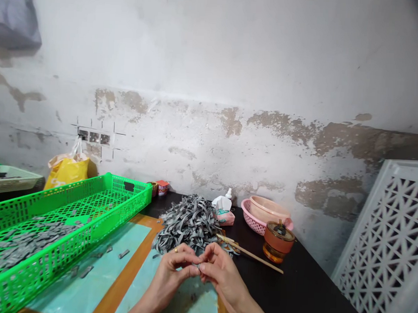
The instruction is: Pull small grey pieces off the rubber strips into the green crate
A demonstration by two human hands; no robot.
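Left hand [171,278] and right hand [221,279] pinching a small grey strip [196,266] between them, pile of strips [187,228] just ahead, green basket [122,212] left, stick [253,254] right

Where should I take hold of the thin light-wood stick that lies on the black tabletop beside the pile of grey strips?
Grip the thin wooden stick near its free right end, coming from the right over the black tabletop. That end lies alone, while the other end sits against the grey strips, close above the right hand.
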